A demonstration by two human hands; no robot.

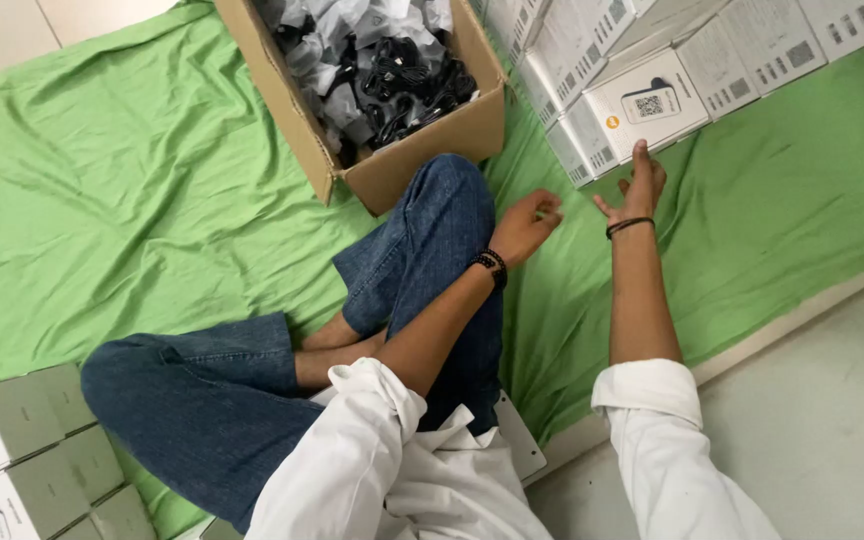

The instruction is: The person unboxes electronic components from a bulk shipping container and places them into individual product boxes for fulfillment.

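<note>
My right hand [636, 188] is up at the far-right part of the green cloth [132, 180], fingers spread, holding nothing, fingertips touching the nearest white box [645, 103] at the front of the stack of white boxes [692, 50]. My left hand [524, 226] hangs loosely curled & empty just beside my knee, w/ the open cardboard carton [422, 145] of black cables [392, 70] behind it. More white boxes [22, 450] sit at the cloth's near-left corner.

One head camera looked steeply down from above the seated person, close over the lap and forearms, tilted toward the green cloth [132, 180], carton [382, 90] and white boxes [652, 70] ahead. No second view shared it.
</note>
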